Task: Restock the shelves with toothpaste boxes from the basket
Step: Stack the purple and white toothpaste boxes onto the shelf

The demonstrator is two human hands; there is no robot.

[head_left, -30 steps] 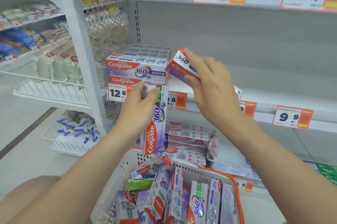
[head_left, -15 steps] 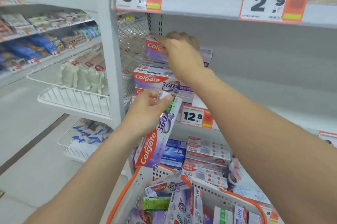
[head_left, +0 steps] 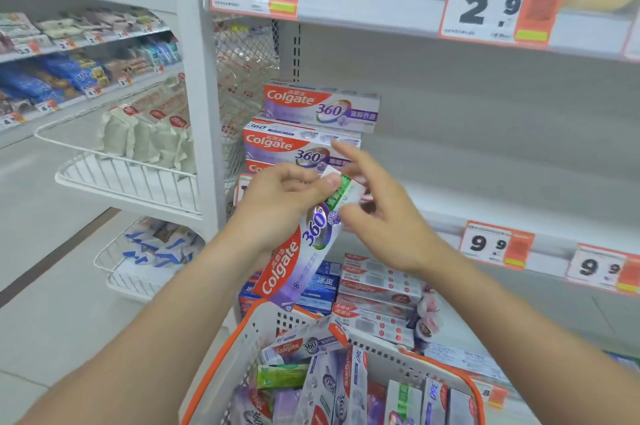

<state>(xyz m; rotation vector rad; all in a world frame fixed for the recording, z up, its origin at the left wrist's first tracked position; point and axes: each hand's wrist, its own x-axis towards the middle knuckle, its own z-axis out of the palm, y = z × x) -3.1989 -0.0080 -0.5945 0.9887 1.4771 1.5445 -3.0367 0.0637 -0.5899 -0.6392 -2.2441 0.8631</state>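
Observation:
My left hand (head_left: 277, 203) grips a purple and red Colgate 360 toothpaste box (head_left: 298, 251) near its upper end, holding it tilted above the basket. My right hand (head_left: 377, 213) hovers beside the box's top end with fingers spread and holds nothing. A stack of matching Colgate boxes (head_left: 311, 126) stands on the middle shelf (head_left: 485, 213) at its left end. The topmost box sits slightly further back and to the right. The white basket with an orange rim (head_left: 263, 324) sits below, holding several more toothpaste boxes (head_left: 329, 386).
The middle shelf to the right of the stack is bare, with price tags 9.9 (head_left: 491, 244) along its edge. The lower shelf holds red and blue toothpaste boxes (head_left: 374, 289). A white upright post (head_left: 197, 95) and wire racks (head_left: 128, 178) stand on the left.
My right hand let go of the box it placed on top of the stack and came down next to the box in my left hand. The view shifted slightly.

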